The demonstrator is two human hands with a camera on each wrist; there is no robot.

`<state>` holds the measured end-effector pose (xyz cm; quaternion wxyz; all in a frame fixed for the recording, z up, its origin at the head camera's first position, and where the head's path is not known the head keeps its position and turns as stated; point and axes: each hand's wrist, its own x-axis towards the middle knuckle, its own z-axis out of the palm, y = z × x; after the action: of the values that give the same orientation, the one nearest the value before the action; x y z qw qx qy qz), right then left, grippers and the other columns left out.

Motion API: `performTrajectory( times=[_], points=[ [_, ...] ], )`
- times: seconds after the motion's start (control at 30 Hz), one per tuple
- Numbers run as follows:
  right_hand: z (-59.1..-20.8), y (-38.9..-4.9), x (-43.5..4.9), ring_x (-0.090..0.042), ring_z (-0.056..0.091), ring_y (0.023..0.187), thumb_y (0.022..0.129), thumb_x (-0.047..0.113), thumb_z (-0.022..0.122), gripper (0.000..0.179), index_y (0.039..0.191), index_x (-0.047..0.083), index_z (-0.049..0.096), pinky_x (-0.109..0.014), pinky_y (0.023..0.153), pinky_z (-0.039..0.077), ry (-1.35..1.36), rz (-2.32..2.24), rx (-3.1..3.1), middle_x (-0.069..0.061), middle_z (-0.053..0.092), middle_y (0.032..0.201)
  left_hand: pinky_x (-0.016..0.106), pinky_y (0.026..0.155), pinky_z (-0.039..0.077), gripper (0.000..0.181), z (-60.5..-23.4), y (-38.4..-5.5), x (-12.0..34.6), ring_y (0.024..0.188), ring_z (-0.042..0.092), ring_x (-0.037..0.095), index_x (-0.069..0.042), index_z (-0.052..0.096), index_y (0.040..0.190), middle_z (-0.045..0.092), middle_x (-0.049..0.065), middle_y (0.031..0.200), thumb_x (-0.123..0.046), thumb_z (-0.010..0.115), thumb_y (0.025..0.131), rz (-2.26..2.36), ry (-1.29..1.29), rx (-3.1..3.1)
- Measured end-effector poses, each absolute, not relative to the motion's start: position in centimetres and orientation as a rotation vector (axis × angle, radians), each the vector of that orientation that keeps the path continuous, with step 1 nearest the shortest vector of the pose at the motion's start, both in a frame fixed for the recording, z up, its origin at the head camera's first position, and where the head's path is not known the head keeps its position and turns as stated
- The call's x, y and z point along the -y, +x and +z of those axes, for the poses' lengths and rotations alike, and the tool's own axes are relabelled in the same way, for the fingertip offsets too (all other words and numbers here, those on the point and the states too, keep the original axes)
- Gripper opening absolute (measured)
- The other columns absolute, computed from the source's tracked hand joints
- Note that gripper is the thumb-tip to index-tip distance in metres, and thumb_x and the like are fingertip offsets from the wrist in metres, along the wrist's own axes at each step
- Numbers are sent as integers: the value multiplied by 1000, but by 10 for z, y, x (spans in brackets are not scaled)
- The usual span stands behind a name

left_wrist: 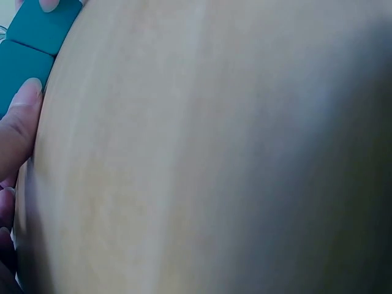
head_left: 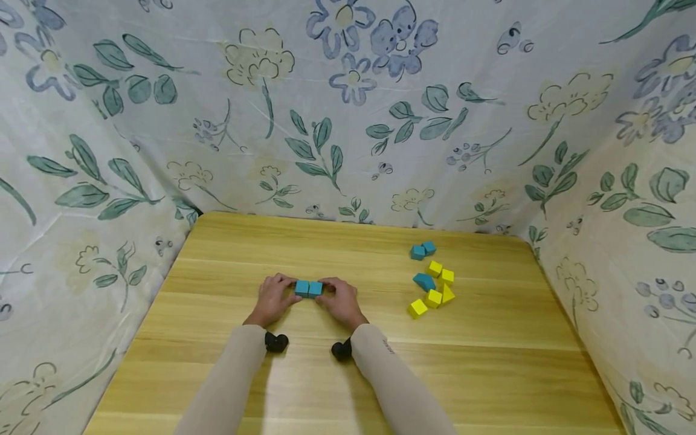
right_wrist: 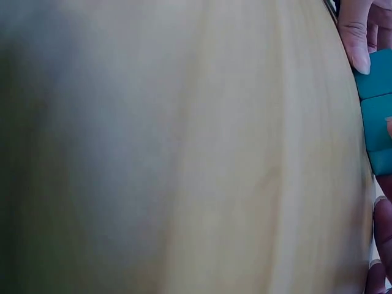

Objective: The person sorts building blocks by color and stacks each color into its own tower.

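Two blue cubes sit side by side on the table, faces touching: a left blue cube point(head_left: 302, 289) and a right blue cube point(head_left: 315, 290). My left hand point(head_left: 272, 299) pinches the left cube from its outer side, thumb near and index finger far. Mirroring it, my right hand point(head_left: 341, 300) holds the right cube between thumb and fingers. The left wrist view catches the left thumb point(left_wrist: 21, 122) against a cube, with a thin seam between the two blocks. Only parts of the cubes and fingers show at the edge of the right wrist view.
Loose blocks lie to the right: two blue blocks point(head_left: 417, 252) at the back, a blue wedge-like block point(head_left: 424, 281), several yellow cubes point(head_left: 418, 309) and a yellow triangular block point(head_left: 447, 294). Floral cloth point(head_left: 348, 151) walls in the wooden table point(head_left: 489, 362) behind and at both sides.
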<state>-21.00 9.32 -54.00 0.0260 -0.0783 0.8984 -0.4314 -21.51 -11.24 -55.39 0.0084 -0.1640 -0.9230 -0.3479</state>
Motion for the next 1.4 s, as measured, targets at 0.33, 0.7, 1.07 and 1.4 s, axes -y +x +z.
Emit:
performTrajectory(
  times=[0.33, 0.7, 1.07, 1.4],
  points=[
    [-542, -212, -94, -22, 60, 102, 84, 16, 76, 36, 119, 10, 68, -45, 94, 26, -266, -1345, -2764, -5, 68, 112, 54, 84, 32, 46, -560, -216, 115, 101, 45, 39, 1, 62, 121, 55, 16, 108, -32, 68, 89, -1122, -575, 2778],
    [-544, -213, -95, -23, 60, 103, 82, 17, 77, 42, 121, 9, 66, -45, 94, 26, -285, -1358, -2756, -7, 68, 111, 55, 89, 32, 43, -557, -216, 113, 106, 45, 39, 0, 62, 123, 55, 16, 112, -24, 71, 88, -1099, -534, 2848],
    [-534, -207, -117, -27, 50, 121, 85, 8, 73, 57, 137, 10, 52, -46, 99, 41, -253, -1441, -2551, -5, 56, 133, 54, 92, 32, 47, -555, -216, 115, 109, 44, 37, -3, 60, 127, 55, 14, 115, -26, 70, 88, -1098, -527, 2904],
    [-504, -220, -172, -37, 47, 117, 90, 3, 67, 49, 136, 2, 50, -51, 99, 36, -163, -1621, -2635, -18, 52, 133, 54, 91, 31, 46, -554, -215, 115, 108, 44, 38, -1, 59, 127, 54, 15, 115, -24, 70, 88, -1104, -543, 2877]
  ],
)
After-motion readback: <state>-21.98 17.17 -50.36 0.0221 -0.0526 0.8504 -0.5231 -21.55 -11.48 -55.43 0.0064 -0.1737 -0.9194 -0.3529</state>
